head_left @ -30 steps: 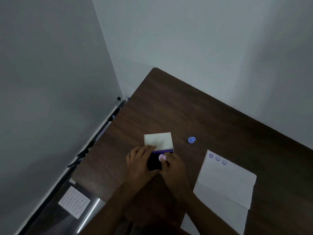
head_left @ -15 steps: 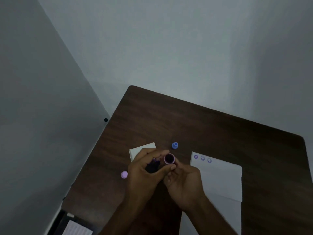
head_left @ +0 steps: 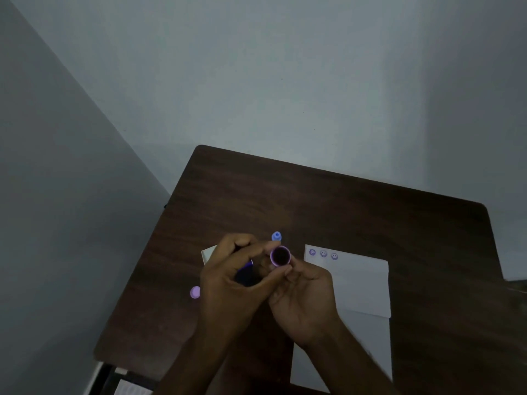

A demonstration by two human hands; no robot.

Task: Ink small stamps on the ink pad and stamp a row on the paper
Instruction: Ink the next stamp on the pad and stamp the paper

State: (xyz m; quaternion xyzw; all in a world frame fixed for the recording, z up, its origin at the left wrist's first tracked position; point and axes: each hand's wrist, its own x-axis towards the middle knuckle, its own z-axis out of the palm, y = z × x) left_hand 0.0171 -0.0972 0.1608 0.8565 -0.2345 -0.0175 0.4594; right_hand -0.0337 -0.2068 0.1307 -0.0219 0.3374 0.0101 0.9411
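My right hand (head_left: pixel 303 295) pinches a small round purple stamp (head_left: pixel 280 256), its dark inked face turned up toward me. My left hand (head_left: pixel 231 283) curls over the ink pad (head_left: pixel 245 273), whose dark pad shows between the fingers; its white lid (head_left: pixel 208 252) sticks out behind the hand. Whether the left hand grips the pad I cannot tell for sure, but its fingers wrap around it. The white paper (head_left: pixel 360 283) lies to the right with three purple smiley prints (head_left: pixel 323 254) in a row along its top left edge.
A blue stamp (head_left: pixel 276 236) stands on the dark wooden table (head_left: pixel 328 206) behind my hands. A pink-purple stamp or cap (head_left: pixel 195 292) lies left of my left hand. Grey walls close in behind and to the left; the table's left edge drops to the floor.
The stamp came off the ink pad and was turned face up in my right hand. The view swung to the right and up; the pink piece came into sight at the left.
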